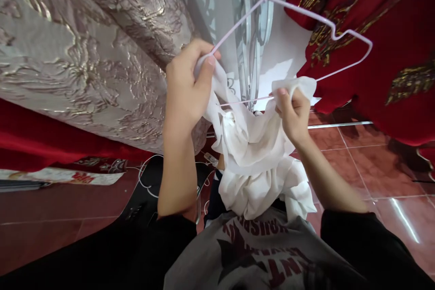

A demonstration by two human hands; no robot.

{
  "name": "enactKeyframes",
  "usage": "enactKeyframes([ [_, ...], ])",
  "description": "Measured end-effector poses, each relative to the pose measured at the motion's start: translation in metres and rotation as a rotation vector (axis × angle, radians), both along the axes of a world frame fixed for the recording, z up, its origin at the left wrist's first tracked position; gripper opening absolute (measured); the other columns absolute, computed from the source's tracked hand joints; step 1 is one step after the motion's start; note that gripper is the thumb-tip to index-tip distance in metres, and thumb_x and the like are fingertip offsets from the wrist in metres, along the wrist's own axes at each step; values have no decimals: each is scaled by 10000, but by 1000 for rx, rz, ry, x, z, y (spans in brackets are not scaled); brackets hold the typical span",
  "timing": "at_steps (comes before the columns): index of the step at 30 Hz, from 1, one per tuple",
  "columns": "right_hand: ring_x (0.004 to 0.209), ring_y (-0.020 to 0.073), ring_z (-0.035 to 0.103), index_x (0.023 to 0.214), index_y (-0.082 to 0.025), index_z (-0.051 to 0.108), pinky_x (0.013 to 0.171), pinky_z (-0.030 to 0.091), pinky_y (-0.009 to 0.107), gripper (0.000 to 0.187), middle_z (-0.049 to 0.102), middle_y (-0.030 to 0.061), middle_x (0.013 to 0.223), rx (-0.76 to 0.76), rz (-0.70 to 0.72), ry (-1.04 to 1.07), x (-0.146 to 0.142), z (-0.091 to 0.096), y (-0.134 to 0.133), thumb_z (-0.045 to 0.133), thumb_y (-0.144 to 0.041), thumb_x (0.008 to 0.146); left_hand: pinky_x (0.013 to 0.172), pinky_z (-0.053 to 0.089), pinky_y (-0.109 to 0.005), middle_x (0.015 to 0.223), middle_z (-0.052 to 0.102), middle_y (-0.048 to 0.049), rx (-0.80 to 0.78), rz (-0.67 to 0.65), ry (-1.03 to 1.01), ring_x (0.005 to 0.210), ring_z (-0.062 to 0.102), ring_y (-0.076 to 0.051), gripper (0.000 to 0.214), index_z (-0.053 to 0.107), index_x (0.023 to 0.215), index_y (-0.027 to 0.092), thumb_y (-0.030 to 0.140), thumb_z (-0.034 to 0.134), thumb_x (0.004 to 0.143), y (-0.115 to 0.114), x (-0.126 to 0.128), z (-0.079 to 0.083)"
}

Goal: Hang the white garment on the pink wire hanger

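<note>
A thin pale pink clothes hanger (299, 8) hangs in front of me, its hook running up out of the picture. Over its left end lies one strap of a white ruffled garment (258, 149), which droops down to my lap. My left hand (190, 81) is closed on that strap and the hanger's left arm. My right hand (294, 111) pinches the garment's other shoulder, bunched around the hanger's lower bar. The hanger's right shoulder, with its notch, is bare of cloth.
Beige embossed fabric with gold threads (84, 45) fills the left side. Red cloth with gold sequins (374, 63) hangs at right. Pale metal scrollwork (246, 31) stands behind the hanger. Below are red floor tiles (353, 163), a black surface (142, 190) and white cables (144, 181).
</note>
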State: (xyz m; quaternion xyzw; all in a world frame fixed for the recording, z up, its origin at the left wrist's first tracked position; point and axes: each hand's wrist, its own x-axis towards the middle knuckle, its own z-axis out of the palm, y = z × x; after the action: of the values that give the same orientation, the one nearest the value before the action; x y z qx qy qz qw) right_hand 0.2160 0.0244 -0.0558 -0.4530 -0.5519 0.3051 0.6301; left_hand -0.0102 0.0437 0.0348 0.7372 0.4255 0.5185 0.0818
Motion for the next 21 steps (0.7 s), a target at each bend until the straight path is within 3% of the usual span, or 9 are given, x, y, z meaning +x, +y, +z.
enactKeyframes([
  [2,479,54,290,821,-183,645,489,211,241,441,327,-67,545,-10,-93,140,13,13,-1,557,-596,948,648,431,-276,755,616,4,11,23,60,658,542,-137,187,716,949,198,85,568,966,2,-6,0],
  [5,431,55,188,864,-152,671,458,108,260,330,267,-83,498,-42,-252,366,43,36,2,493,-398,992,599,367,-273,706,550,23,-34,22,100,593,453,-125,193,731,981,188,102,559,968,3,-13,6],
  [9,392,62,118,856,-136,669,459,44,310,355,270,-85,444,-196,-218,482,97,68,24,358,-210,1009,582,346,-249,720,578,23,-77,13,143,606,466,-117,206,748,991,166,117,555,936,4,-23,17],
  [13,349,53,109,745,-176,664,469,60,363,439,223,-84,387,-352,-132,286,137,90,55,342,-215,1041,598,366,-246,694,596,14,-112,-38,110,582,432,-106,186,768,979,151,177,591,927,7,-31,19],
  [15,350,34,131,636,-187,630,487,76,370,454,204,-76,358,-312,-164,125,142,99,62,403,-187,1029,587,366,-263,697,610,3,-114,-46,90,580,446,-122,181,774,977,163,196,604,924,9,-32,17],
  [18,398,5,209,476,-183,463,514,113,350,504,269,-59,374,-120,-212,-178,128,116,51,586,-177,965,595,389,-299,729,629,-13,-114,-63,68,603,490,-160,184,774,973,196,209,599,920,10,-27,13],
  [21,457,-5,247,453,-160,367,539,151,327,559,301,-57,420,-95,-263,-458,99,134,29,650,-205,933,648,432,-323,729,622,-11,-139,-95,31,611,496,-172,177,775,958,231,209,607,910,9,-23,10],
])
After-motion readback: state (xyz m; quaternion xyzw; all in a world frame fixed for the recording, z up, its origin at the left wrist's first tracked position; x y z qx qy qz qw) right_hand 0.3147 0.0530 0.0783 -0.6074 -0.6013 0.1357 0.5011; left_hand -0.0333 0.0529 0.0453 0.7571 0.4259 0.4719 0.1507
